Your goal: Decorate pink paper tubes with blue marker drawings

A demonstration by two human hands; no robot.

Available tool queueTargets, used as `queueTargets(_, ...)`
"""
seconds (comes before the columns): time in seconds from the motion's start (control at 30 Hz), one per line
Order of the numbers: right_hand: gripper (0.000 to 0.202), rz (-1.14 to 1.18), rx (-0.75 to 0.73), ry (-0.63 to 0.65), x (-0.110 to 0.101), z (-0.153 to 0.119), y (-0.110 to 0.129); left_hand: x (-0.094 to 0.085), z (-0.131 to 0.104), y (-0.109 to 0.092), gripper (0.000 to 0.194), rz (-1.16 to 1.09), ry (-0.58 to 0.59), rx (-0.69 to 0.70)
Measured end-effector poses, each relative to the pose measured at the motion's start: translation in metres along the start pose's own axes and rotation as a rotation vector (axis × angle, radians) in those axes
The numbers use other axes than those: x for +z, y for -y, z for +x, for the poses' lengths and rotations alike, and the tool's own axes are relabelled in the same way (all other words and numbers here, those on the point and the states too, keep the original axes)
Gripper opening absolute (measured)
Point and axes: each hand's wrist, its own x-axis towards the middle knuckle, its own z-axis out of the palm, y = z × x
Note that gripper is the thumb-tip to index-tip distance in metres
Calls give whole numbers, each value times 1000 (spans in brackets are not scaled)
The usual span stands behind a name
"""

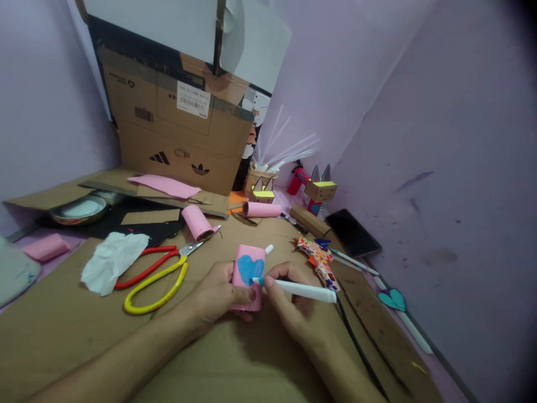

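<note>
Pink rolls (248, 275), three, two scissors (156, 275), one marker (301, 290)

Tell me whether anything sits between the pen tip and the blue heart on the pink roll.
Nothing visible does. The left hand holds the pink roll upright, and the right hand brings the white pen straight to the blue heart. The left thumb grips the roll below the heart, beside the pen tip, not across it.
</note>
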Motion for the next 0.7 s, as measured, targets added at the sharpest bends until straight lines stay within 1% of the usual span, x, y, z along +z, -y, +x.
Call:
queueTargets(0.1,16,34,29,7,2,-2,1,0,0,0,21,-6,4,10)
queueTargets(0.27,16,61,41,37,3,-3,0,-1,0,0,23,-1,11,1)
queueTargets(0.4,15,45,36,27,2,-3,1,-2,0,1,22,2,30,12)
queueTargets(0.53,15,42,50,15,2,-2,4,-2,2,2,24,-5,36,10)
queueTargets(0.63,16,93,90,-38,2,-3,1,-2,2,2,25,-1,24,12)
queueTargets(0.7,18,145,95,-131,1,-2,-5,-2,2,2,24,10,24,18)
